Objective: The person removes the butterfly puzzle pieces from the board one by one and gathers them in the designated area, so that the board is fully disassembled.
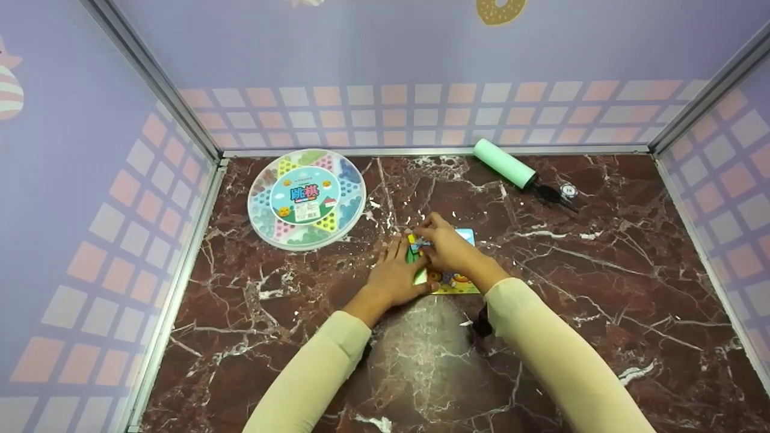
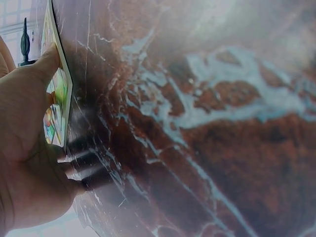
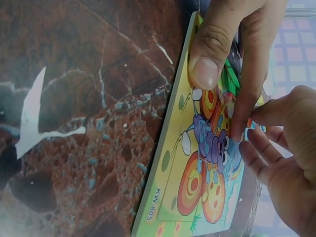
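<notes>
A flat jigsaw puzzle board (image 1: 454, 284) with a butterfly picture lies on the marbled table; the right wrist view shows its printed face (image 3: 212, 143) and the code KW-805. My left hand (image 1: 394, 279) lies along the board's left side, its fingers extended and its thumb (image 3: 206, 71) resting on the board; the left wrist view also catches this hand (image 2: 29, 123) at the board's edge. Above the board's upper left part, my right hand (image 1: 448, 246) pinches a small colourful puzzle piece (image 1: 412, 239) between bent fingers. The fingers mostly hide that piece.
A round Chinese checkers set (image 1: 307, 198) lies at the back left. Toward the back right are a mint-green cylinder (image 1: 505, 163) with a black tapered end (image 1: 548, 193) and a small round white-faced object (image 1: 568, 190). Panel walls enclose the table's back and sides.
</notes>
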